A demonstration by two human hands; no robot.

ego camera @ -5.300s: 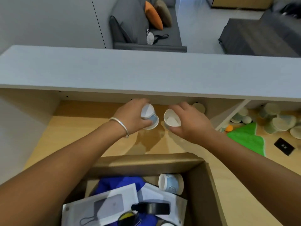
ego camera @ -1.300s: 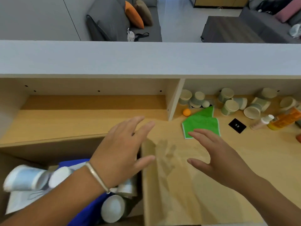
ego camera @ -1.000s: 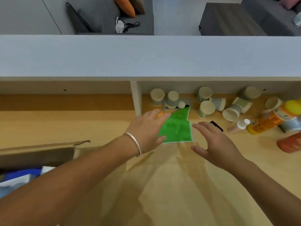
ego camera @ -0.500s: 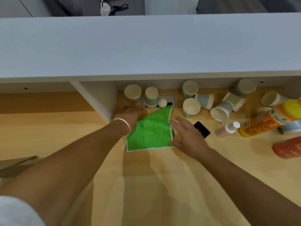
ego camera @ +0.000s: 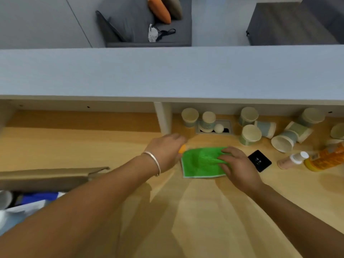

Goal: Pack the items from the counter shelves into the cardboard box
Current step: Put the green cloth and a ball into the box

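The green cloth (ego camera: 202, 162) lies bunched on the wooden bench (ego camera: 195, 211), just below the shelf divider (ego camera: 163, 118). The right hand (ego camera: 237, 165) has its grip curled into the cloth's right side, pinching up folds. The left hand (ego camera: 165, 150) sits just beside the cloth's left edge with its grip closed over a small orange thing (ego camera: 182, 148), probably a ball, though most of it is hidden. Behind the cloth paper cups (ego camera: 249, 135) crowd the right shelf bay; a black card (ego camera: 259, 161) and bottles (ego camera: 292, 160) lie to the right. The cardboard box (ego camera: 48, 178) stands open at the left, with bare bench between.
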